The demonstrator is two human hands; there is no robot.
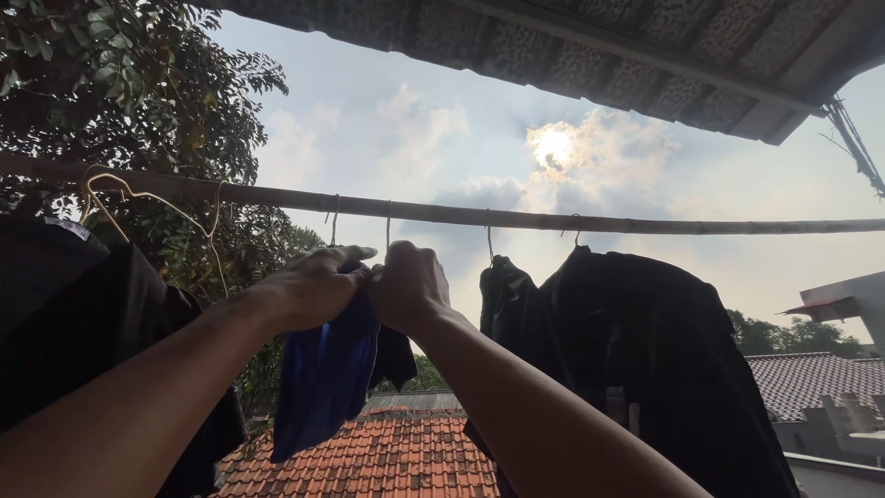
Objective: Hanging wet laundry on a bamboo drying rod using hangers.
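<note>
Overhead, left hand and right hand grips closed, pinching blue cloth under pole.

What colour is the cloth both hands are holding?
Blue, shiny; the cloth shows in the head view.

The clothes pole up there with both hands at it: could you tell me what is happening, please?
A person's left hand and right hand are raised together, gripping the top of a blue garment that hangs below the horizontal pole. Dark clothes already hang on wire hangers to the right, and another dark garment hangs at the left. Orange roof tiles lie below.
</note>
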